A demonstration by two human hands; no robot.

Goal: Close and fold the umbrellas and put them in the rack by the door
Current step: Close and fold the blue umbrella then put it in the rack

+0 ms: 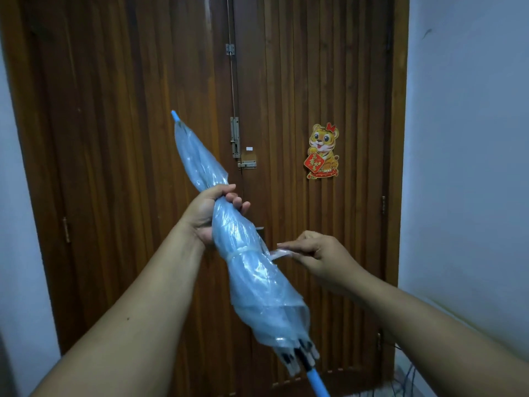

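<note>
A closed, clear light-blue umbrella (252, 270) slants across the middle of the head view, its blue tip up at the left and its blue shaft running off the bottom edge. My left hand (213, 210) grips the rolled canopy around its middle. My right hand (317, 253) pinches the thin clear tie strap (279, 254) that comes off the canopy, pulling it out to the right. The strap runs around the bundle just below my left hand. No rack is in view.
A dark wooden double door (137, 138) fills the view straight ahead, with metal bolts (235, 137) at its centre and a tiger sticker (323, 151) on the right leaf. Pale walls (469, 138) stand on both sides. Thin cables (406, 376) lie at the lower right.
</note>
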